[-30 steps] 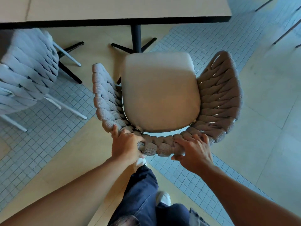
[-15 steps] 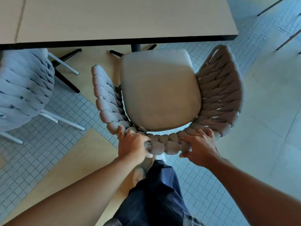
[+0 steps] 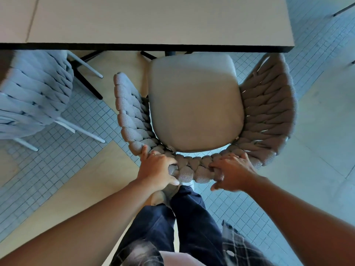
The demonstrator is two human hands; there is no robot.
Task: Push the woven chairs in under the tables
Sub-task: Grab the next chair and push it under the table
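Observation:
A woven grey chair (image 3: 269, 104) with a beige seat cushion (image 3: 194, 100) stands in front of me, its seat front right at the dark edge of the beige table (image 3: 153, 22). My left hand (image 3: 156, 168) grips the woven back rim on the left, thumb under it. On the right part of that rim, my right hand (image 3: 231, 173) curls its fingers over the weave. My legs stand just behind the chair back.
A second woven chair (image 3: 32, 93) with white legs sits at the left, partly under the same table. The black table base (image 3: 86, 77) shows between the chairs. Tiled floor lies to the right, with thin dark legs (image 3: 343, 8) at the far right.
The chair has slid forward toward the table; the cushion's front now meets the table edge and the black pedestal is mostly hidden. Both hands kept their grip on the back rim.

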